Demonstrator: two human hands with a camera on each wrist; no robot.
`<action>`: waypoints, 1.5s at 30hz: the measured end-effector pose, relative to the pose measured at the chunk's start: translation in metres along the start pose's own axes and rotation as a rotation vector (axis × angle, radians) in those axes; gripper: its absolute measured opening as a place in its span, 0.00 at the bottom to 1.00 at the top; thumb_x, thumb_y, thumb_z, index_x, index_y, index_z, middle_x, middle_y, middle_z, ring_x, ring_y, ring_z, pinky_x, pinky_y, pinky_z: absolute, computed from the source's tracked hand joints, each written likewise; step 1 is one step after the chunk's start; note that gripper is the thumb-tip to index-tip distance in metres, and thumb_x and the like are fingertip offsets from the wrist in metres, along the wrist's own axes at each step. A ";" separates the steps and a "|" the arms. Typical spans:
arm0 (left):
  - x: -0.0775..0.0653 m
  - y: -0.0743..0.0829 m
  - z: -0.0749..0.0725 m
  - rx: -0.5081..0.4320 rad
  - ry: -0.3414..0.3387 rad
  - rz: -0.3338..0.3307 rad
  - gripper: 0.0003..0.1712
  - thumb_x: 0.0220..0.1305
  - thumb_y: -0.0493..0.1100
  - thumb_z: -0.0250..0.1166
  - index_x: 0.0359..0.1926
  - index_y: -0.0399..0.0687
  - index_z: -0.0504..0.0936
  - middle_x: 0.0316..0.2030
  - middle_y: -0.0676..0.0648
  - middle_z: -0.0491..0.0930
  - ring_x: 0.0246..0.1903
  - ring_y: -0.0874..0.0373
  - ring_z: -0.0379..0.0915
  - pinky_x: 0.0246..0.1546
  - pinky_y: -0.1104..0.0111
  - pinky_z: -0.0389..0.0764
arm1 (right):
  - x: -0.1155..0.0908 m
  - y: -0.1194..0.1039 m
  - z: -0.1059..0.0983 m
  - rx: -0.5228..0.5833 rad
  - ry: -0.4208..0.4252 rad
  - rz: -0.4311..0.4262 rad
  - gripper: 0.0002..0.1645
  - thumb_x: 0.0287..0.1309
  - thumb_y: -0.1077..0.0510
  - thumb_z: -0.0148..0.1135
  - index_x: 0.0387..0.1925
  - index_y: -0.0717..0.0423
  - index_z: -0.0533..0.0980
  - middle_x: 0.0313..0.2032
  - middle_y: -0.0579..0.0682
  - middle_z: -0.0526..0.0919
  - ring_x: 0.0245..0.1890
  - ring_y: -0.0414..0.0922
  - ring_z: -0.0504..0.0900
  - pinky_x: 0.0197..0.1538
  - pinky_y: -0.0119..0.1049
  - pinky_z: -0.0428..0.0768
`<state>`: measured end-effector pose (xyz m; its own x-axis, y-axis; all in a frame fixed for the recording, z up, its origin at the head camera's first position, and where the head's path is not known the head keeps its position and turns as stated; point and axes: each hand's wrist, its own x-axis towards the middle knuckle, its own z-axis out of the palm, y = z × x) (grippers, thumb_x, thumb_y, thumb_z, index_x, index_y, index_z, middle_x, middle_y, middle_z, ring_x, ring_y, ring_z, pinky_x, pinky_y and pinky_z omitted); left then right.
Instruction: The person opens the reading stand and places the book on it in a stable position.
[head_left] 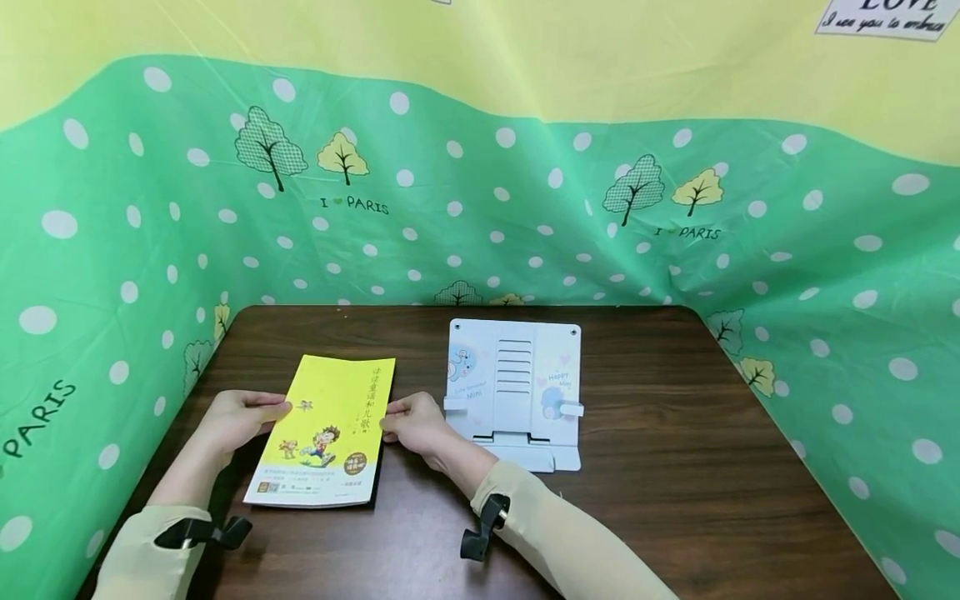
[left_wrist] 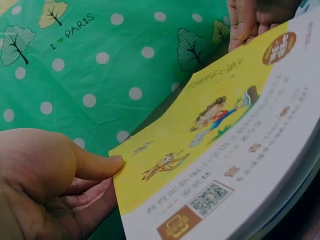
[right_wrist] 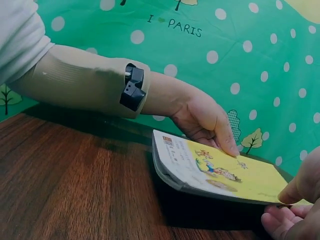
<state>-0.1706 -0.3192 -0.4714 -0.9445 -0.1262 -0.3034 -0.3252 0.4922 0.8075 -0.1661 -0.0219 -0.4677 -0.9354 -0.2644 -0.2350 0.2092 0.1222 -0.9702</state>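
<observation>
A yellow and white children's book [head_left: 322, 425] with a cartoon child on its cover is held slightly above the table, as the gap and shadow beneath it in the right wrist view show. My left hand [head_left: 243, 421] pinches its left edge, thumb on the cover and fingers underneath. On the opposite edge, my right hand [head_left: 418, 427] pinches the book between thumb and fingers. To the right of that hand stands a white book stand [head_left: 514, 392] with blue cartoon prints, slots down its middle and two small clips; neither hand touches it.
The dark wooden table [head_left: 690, 467] extends to the right of the stand. A green and yellow cloth [head_left: 465, 183] with white dots and trees hangs around its back and sides. Each sleeve carries a black wrist mount [head_left: 486, 527].
</observation>
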 end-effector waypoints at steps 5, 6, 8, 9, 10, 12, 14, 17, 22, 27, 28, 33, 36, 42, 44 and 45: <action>-0.002 0.003 0.000 -0.016 -0.008 -0.002 0.32 0.75 0.49 0.68 0.65 0.25 0.77 0.63 0.26 0.74 0.57 0.40 0.80 0.57 0.51 0.83 | 0.001 0.000 0.000 0.089 -0.002 -0.003 0.15 0.66 0.74 0.63 0.52 0.80 0.77 0.38 0.60 0.86 0.31 0.45 0.84 0.44 0.43 0.89; -0.002 0.003 0.000 -0.017 -0.009 -0.002 0.32 0.75 0.49 0.68 0.65 0.25 0.77 0.63 0.26 0.74 0.57 0.40 0.80 0.57 0.51 0.83 | 0.001 0.000 0.000 0.098 -0.007 0.000 0.16 0.66 0.74 0.63 0.53 0.81 0.77 0.38 0.60 0.85 0.31 0.45 0.84 0.44 0.43 0.89; -0.003 0.003 0.000 -0.023 -0.011 0.000 0.32 0.76 0.49 0.68 0.66 0.25 0.76 0.63 0.27 0.75 0.57 0.41 0.80 0.56 0.52 0.84 | 0.001 0.001 0.000 0.113 -0.023 0.010 0.17 0.68 0.74 0.63 0.55 0.80 0.76 0.39 0.59 0.85 0.32 0.44 0.84 0.43 0.40 0.88; -0.003 0.003 0.000 -0.026 -0.012 0.002 0.32 0.76 0.49 0.68 0.66 0.25 0.76 0.63 0.27 0.75 0.57 0.41 0.80 0.56 0.52 0.84 | 0.001 0.001 -0.001 0.121 -0.035 0.016 0.16 0.68 0.74 0.63 0.55 0.80 0.76 0.39 0.59 0.85 0.32 0.44 0.84 0.43 0.39 0.88; -0.004 0.003 0.000 -0.031 -0.013 0.004 0.32 0.76 0.48 0.68 0.66 0.25 0.76 0.63 0.27 0.75 0.57 0.41 0.80 0.55 0.53 0.84 | 0.002 0.002 -0.001 0.127 -0.049 0.018 0.16 0.69 0.74 0.62 0.55 0.80 0.76 0.39 0.59 0.84 0.32 0.44 0.84 0.43 0.39 0.88; -0.004 0.004 -0.001 -0.040 -0.014 0.009 0.32 0.76 0.48 0.67 0.66 0.25 0.76 0.63 0.27 0.75 0.56 0.42 0.80 0.54 0.55 0.85 | 0.003 0.003 -0.002 0.149 -0.074 0.024 0.14 0.69 0.74 0.62 0.53 0.80 0.76 0.40 0.59 0.85 0.32 0.44 0.85 0.44 0.39 0.88; -0.004 0.004 -0.002 -0.047 -0.017 0.010 0.32 0.76 0.48 0.67 0.66 0.25 0.76 0.63 0.27 0.75 0.55 0.44 0.81 0.53 0.55 0.86 | 0.003 0.004 -0.002 0.177 -0.093 0.030 0.12 0.70 0.74 0.62 0.52 0.80 0.77 0.40 0.59 0.85 0.33 0.45 0.86 0.46 0.40 0.89; -0.004 0.004 -0.004 -0.055 -0.026 0.007 0.32 0.76 0.48 0.68 0.66 0.25 0.76 0.62 0.28 0.76 0.53 0.46 0.81 0.53 0.56 0.86 | 0.004 0.005 -0.003 0.219 -0.101 0.039 0.11 0.69 0.75 0.62 0.50 0.79 0.77 0.40 0.60 0.86 0.36 0.47 0.88 0.47 0.42 0.89; -0.005 0.005 -0.007 -0.076 -0.049 0.003 0.33 0.76 0.49 0.68 0.67 0.25 0.75 0.61 0.29 0.77 0.50 0.50 0.82 0.53 0.57 0.86 | 0.002 0.001 -0.004 0.264 -0.111 0.044 0.09 0.68 0.76 0.62 0.48 0.79 0.77 0.40 0.62 0.86 0.40 0.53 0.90 0.46 0.42 0.89; -0.007 0.007 -0.008 -0.095 -0.073 -0.006 0.34 0.76 0.49 0.68 0.67 0.24 0.75 0.58 0.32 0.80 0.48 0.54 0.83 0.51 0.60 0.86 | 0.000 -0.004 -0.006 0.294 -0.121 0.052 0.07 0.68 0.76 0.63 0.46 0.77 0.79 0.39 0.62 0.88 0.40 0.53 0.91 0.46 0.42 0.89; -0.007 0.007 -0.009 -0.099 -0.078 -0.006 0.33 0.76 0.49 0.68 0.67 0.24 0.75 0.58 0.33 0.80 0.48 0.55 0.84 0.51 0.61 0.86 | -0.001 -0.005 -0.006 0.293 -0.118 0.049 0.07 0.68 0.76 0.63 0.46 0.77 0.79 0.39 0.61 0.88 0.40 0.52 0.91 0.46 0.42 0.89; -0.009 0.010 -0.011 -0.114 -0.096 0.001 0.32 0.77 0.47 0.67 0.66 0.23 0.74 0.54 0.35 0.82 0.46 0.57 0.84 0.49 0.62 0.87 | -0.002 -0.010 -0.008 0.306 -0.103 0.047 0.07 0.67 0.76 0.64 0.45 0.75 0.80 0.38 0.61 0.88 0.38 0.51 0.91 0.45 0.42 0.89; -0.011 0.013 -0.013 -0.125 -0.099 0.003 0.31 0.77 0.45 0.67 0.66 0.22 0.74 0.51 0.38 0.84 0.44 0.57 0.84 0.47 0.63 0.87 | -0.003 -0.013 -0.009 0.305 -0.112 0.038 0.06 0.67 0.76 0.64 0.45 0.75 0.81 0.38 0.60 0.89 0.38 0.51 0.91 0.45 0.43 0.89; -0.015 0.021 -0.017 -0.138 -0.080 0.007 0.30 0.76 0.43 0.67 0.65 0.22 0.74 0.46 0.43 0.86 0.42 0.58 0.85 0.46 0.64 0.88 | -0.003 -0.018 -0.011 0.323 -0.130 0.015 0.06 0.66 0.76 0.64 0.44 0.75 0.81 0.37 0.62 0.89 0.38 0.52 0.91 0.45 0.45 0.89; -0.016 0.024 -0.018 -0.137 -0.074 0.017 0.30 0.76 0.43 0.67 0.66 0.22 0.74 0.45 0.44 0.86 0.42 0.59 0.85 0.45 0.65 0.88 | -0.003 -0.020 -0.012 0.322 -0.130 0.010 0.06 0.66 0.76 0.65 0.44 0.75 0.81 0.37 0.62 0.89 0.38 0.52 0.91 0.45 0.45 0.89; -0.017 0.025 -0.018 -0.134 -0.071 0.022 0.30 0.77 0.43 0.67 0.66 0.22 0.74 0.45 0.45 0.86 0.42 0.59 0.85 0.45 0.65 0.88 | -0.002 -0.020 -0.012 0.320 -0.129 0.008 0.06 0.66 0.76 0.65 0.44 0.74 0.81 0.37 0.62 0.89 0.38 0.52 0.91 0.45 0.44 0.89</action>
<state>-0.1637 -0.3204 -0.4366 -0.9472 -0.0535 -0.3162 -0.3126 0.3739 0.8732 -0.1716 -0.0119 -0.4467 -0.8938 -0.3858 -0.2288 0.3146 -0.1757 -0.9328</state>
